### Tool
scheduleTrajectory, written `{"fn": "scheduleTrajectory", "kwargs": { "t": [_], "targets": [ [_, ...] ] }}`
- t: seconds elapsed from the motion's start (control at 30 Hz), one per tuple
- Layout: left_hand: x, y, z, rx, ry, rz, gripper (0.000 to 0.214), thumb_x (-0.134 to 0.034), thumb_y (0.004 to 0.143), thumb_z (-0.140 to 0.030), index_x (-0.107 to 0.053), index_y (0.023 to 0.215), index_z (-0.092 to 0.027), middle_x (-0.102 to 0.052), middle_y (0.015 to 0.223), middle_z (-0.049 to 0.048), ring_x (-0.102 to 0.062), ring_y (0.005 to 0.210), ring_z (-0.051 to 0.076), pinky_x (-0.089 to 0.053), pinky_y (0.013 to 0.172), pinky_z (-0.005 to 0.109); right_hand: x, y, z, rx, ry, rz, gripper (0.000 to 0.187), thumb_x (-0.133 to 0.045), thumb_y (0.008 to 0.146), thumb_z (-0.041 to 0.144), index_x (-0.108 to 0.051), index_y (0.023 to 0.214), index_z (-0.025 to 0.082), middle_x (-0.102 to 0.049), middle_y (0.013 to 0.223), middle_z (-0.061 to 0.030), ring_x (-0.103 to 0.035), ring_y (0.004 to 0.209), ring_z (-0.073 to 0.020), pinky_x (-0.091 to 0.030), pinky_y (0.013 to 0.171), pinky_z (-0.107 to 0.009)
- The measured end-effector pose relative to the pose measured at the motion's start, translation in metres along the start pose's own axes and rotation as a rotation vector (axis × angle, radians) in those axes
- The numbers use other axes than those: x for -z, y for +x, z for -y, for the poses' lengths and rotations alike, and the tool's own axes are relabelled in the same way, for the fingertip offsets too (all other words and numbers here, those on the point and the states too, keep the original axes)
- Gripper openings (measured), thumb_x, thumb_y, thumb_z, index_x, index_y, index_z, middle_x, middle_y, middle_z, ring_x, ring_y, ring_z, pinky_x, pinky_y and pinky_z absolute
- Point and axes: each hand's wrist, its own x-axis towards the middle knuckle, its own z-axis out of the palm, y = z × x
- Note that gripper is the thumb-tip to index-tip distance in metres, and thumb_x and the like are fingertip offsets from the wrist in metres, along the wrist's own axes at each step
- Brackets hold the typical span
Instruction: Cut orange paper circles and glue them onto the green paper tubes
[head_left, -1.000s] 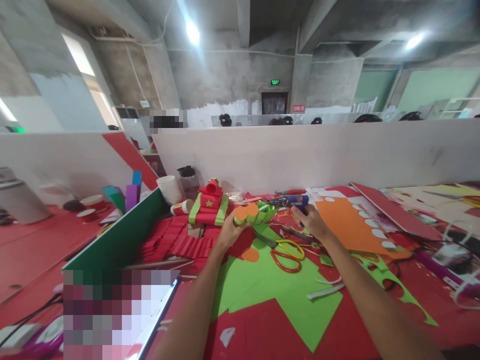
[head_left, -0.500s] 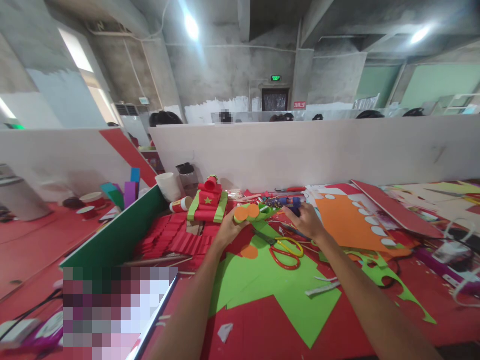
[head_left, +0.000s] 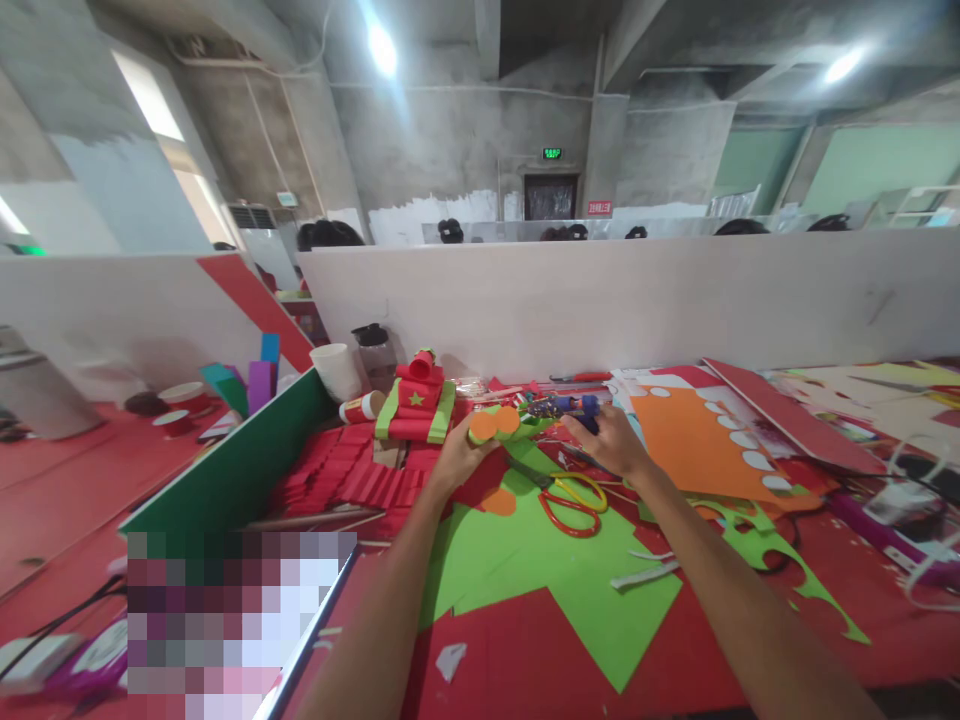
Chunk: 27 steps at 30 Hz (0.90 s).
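My left hand (head_left: pixel 459 456) is closed round a small paper piece (head_left: pixel 501 424) made of orange discs and green strips, held just above the table. My right hand (head_left: pixel 611 440) reaches to its right and grips a dark blue glue gun (head_left: pixel 574 405) lying at the back of the table. Red-handled scissors with yellow inner loops (head_left: pixel 571 503) lie just below both hands on a green paper sheet (head_left: pixel 551 585).
A red and green paper model (head_left: pixel 417 403) stands behind a stack of folded red strips (head_left: pixel 352 475). A white cup (head_left: pixel 336 372) and dark bottle (head_left: pixel 374 354) sit by the white partition (head_left: pixel 645 300). Orange card (head_left: pixel 694 440) lies right, a green board (head_left: pixel 232 465) left.
My right hand has drawn slightly left and nearer with the glue gun. The left hand and paper piece have barely moved.
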Motion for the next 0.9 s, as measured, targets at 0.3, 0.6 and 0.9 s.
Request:
{"fn": "scheduleTrajectory", "kwargs": {
  "t": [0.3, 0.6, 0.9],
  "targets": [
    [-0.0004, -0.0002, -0.0024, 0.017, -0.002, -0.008, 0.035, -0.08, 0.071, -0.038, -0.066, 0.097, -0.02, -0.072, 0.112, 0.0093, -0.066, 0.107, 0.034, -0.051, 0.1, 0.05, -0.0033, 0.0004, -0.0025, -0.002, -0.03, -0.024, 0.035, -0.055, 0.094, 0.049, -0.073, 0.088, 0.021, -0.073, 0.076, -0.006, -0.067, 0.07, -0.0237, -0.045, 0.066, -0.031],
    [-0.0004, -0.0005, -0.0032, 0.008, 0.004, -0.014, 0.039, -0.08, 0.07, -0.037, -0.066, 0.103, -0.02, -0.072, 0.115, 0.0099, -0.066, 0.107, 0.032, -0.051, 0.101, 0.048, -0.0044, 0.0012, -0.0057, -0.017, -0.071, -0.043, 0.038, -0.054, 0.094, 0.052, -0.071, 0.083, 0.021, -0.07, 0.07, -0.0059, -0.066, 0.068, -0.0241, -0.044, 0.064, -0.031],
    [0.0002, -0.0009, -0.0066, 0.016, -0.003, -0.013, 0.036, -0.08, 0.07, -0.036, -0.066, 0.099, -0.02, -0.072, 0.111, 0.0099, -0.066, 0.107, 0.033, -0.051, 0.1, 0.05, -0.0021, 0.0021, -0.0039, -0.019, -0.061, -0.057, 0.037, -0.053, 0.095, 0.052, -0.072, 0.086, 0.021, -0.072, 0.074, -0.0063, -0.067, 0.07, -0.0244, -0.046, 0.065, -0.031]
  ]
}}
